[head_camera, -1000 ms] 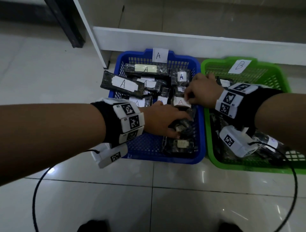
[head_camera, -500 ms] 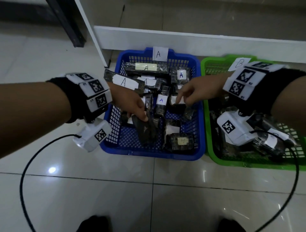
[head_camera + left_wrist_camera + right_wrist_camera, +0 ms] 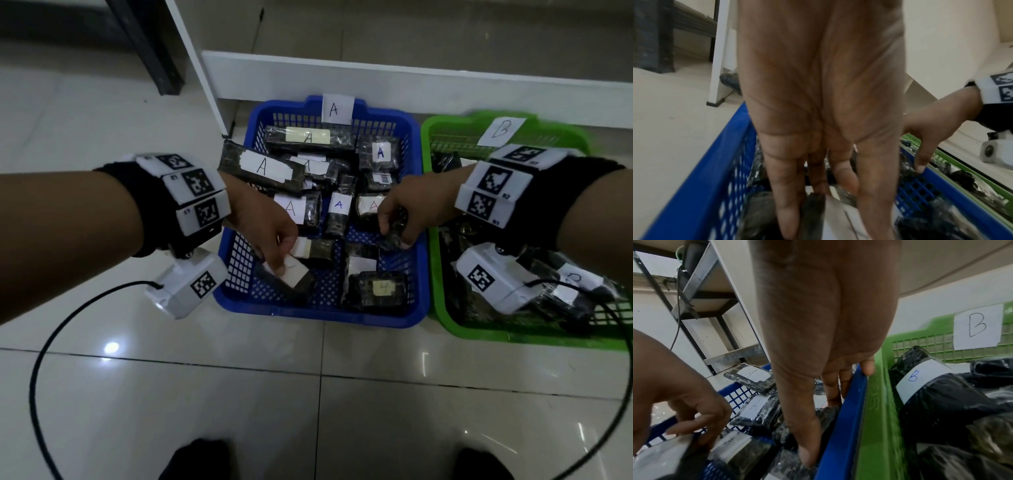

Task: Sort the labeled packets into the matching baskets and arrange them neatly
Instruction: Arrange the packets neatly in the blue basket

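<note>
The blue basket point(image 3: 318, 317) tagged A holds several dark plastic-wrapped packets with white A labels. My left hand point(image 3: 279, 263) reaches into its front left part and pinches a dark packet with a white label point(image 3: 298, 277); in the left wrist view my fingers straddle that packet point(image 3: 813, 211). My right hand point(image 3: 394, 233) is by the basket's right wall, thumb and fingers gripping a small dark packet point(image 3: 390, 241), also seen as the dark packet point(image 3: 832, 412) in the right wrist view. The green basket point(image 3: 513, 334) tagged B holds dark packets with B labels point(image 3: 914, 376).
Both baskets stand side by side on a pale tiled floor, against a white ledge point(image 3: 376, 75). A long A-labeled packet point(image 3: 262, 168) lies across the blue basket's left rim. A white frame leg point(image 3: 195, 68) and a dark post point(image 3: 144, 44) stand behind on the left. Black cables loop over the floor.
My left hand has shifted toward the basket's front left and set its packet down label up. My right hand moved from pointing at the middle packets to gripping a dark packet by the right wall.
</note>
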The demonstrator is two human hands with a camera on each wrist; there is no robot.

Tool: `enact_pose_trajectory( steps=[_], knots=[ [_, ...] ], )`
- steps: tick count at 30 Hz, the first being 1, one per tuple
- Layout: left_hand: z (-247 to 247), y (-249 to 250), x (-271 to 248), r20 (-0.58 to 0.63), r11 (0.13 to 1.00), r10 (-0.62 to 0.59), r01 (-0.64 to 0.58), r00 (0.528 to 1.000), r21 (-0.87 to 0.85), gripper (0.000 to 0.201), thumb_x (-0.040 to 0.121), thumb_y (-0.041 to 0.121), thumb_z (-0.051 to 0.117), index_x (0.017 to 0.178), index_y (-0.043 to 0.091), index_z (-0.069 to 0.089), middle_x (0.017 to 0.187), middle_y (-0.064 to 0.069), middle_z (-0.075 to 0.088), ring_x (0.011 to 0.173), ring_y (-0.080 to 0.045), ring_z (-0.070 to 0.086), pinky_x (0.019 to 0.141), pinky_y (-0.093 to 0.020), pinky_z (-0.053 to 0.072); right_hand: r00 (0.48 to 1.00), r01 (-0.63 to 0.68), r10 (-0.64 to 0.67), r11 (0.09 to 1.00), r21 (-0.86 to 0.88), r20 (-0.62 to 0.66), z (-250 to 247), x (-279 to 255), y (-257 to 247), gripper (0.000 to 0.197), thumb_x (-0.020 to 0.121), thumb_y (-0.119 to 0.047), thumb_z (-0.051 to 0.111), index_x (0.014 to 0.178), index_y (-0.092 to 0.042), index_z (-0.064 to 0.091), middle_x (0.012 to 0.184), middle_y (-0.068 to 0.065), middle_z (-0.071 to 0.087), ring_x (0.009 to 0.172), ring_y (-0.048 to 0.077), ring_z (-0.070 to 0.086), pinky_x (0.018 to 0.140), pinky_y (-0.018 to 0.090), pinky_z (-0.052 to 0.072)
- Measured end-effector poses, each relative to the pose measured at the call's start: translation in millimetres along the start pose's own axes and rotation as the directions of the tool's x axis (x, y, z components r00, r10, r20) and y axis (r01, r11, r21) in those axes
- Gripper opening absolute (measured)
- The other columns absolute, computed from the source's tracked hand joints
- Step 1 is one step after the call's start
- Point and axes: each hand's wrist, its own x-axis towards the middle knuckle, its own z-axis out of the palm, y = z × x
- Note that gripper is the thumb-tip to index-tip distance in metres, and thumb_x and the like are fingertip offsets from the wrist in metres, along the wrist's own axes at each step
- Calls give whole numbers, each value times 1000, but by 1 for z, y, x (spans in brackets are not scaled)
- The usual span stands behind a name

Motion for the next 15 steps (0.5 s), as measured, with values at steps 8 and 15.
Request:
enact_pose_trajectory(
  steps=[8, 15],
  knots=[
    [14, -11, 2, -87, 993, 20, -10, 996, 116, 35, 76, 16, 76, 97, 26, 50, 96, 3, 58, 88, -13, 55, 65, -15, 43, 999, -32, 25, 978, -204, -33, 4, 0, -7, 51, 71, -48, 75, 117, -34, 60, 104, -9, 56, 106, 16, 53, 82, 31, 43],
    [25, -9, 8, -88, 964, 7, 16, 996, 264, 17, 81, 15, 68, 95, 19, 59, 102, -4, 66, 91, -21, 63, 77, -27, 50, 975, 16, 37, 972, 234, -220, -21, -19, -7, 20, 89, -29, 56, 105, -19, 61, 93, -5, 61, 83, 14, 56, 74, 28, 44]
  ],
)
